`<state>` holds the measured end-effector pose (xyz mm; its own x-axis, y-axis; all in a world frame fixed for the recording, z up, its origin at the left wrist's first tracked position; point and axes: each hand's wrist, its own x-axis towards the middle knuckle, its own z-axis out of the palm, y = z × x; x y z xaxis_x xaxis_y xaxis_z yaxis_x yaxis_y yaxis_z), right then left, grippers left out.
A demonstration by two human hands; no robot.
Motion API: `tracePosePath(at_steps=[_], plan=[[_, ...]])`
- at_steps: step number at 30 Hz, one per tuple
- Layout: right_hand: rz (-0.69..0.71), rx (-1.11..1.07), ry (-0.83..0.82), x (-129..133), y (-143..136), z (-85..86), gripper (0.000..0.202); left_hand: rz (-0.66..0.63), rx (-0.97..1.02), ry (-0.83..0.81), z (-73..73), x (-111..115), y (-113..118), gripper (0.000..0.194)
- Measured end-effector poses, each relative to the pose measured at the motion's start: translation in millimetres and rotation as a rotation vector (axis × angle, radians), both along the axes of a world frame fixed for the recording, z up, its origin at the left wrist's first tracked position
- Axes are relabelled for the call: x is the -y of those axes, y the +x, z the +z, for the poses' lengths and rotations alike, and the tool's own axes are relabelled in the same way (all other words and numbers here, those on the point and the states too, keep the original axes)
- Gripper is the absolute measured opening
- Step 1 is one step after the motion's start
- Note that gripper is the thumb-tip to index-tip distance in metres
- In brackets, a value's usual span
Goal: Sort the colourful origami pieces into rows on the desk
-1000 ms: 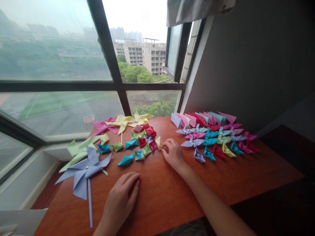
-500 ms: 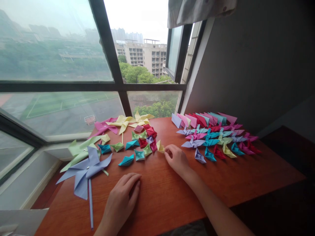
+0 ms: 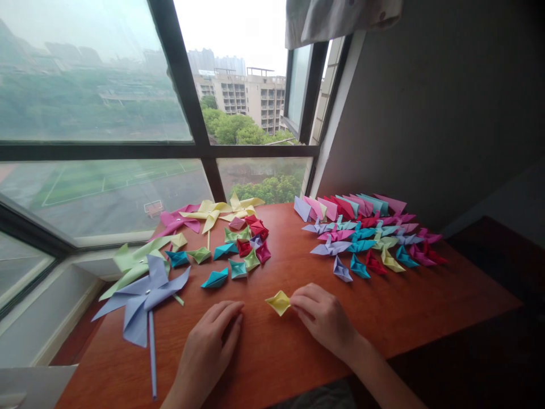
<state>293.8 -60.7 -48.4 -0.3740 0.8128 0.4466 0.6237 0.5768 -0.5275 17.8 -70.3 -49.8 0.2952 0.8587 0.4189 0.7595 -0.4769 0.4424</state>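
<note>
A yellow paper boat [image 3: 279,303] is pinched by one end between the thumb and fingertips of my right hand [image 3: 323,318], over the front middle of the table. My left hand [image 3: 210,341] rests on the wood with nothing in it, its thumb a little apart from the loosely bent fingers. Between my left hand and the window lies a loose cluster of small paper boats, among them a blue boat [image 3: 215,278], a teal boat [image 3: 238,268] and a magenta boat [image 3: 263,252]. Off to the right, a row of boats starts with a lavender boat [image 3: 342,269].
Behind that row stand several lines of folded paper cranes [image 3: 330,246] and upright folded paper pieces [image 3: 349,207]. Large paper pinwheels, including a lavender pinwheel [image 3: 147,292], lie along the left of the brown table [image 3: 264,363]. A window [image 3: 255,150] borders the far side.
My right hand has drawn the yellow boat away from the cluster's right side towards me. My left hand has stayed in place.
</note>
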Motion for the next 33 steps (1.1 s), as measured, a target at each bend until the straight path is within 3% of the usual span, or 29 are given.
tracePosePath(at_steps=[8, 15, 24, 33], plan=[[0.072, 0.051, -0.02, 17, 0, 6.3, 0.02, -0.115, 0.036, -0.081, 12.1, 8, 30, 0.02], [0.065, 0.019, -0.015, 24, 8, -2.2, 0.014, -0.19, 0.063, -0.163, 7.2, 11, 51, 0.015], [0.017, -0.085, -0.021, 27, 19, -13.8, 0.014, -0.197, 0.101, -0.174, 2.4, 11, 55, 0.014], [-0.067, -0.061, 0.046, 34, 36, -3.3, 0.018, -0.178, 0.12, -0.165, 5.4, 12, 55, 0.013]])
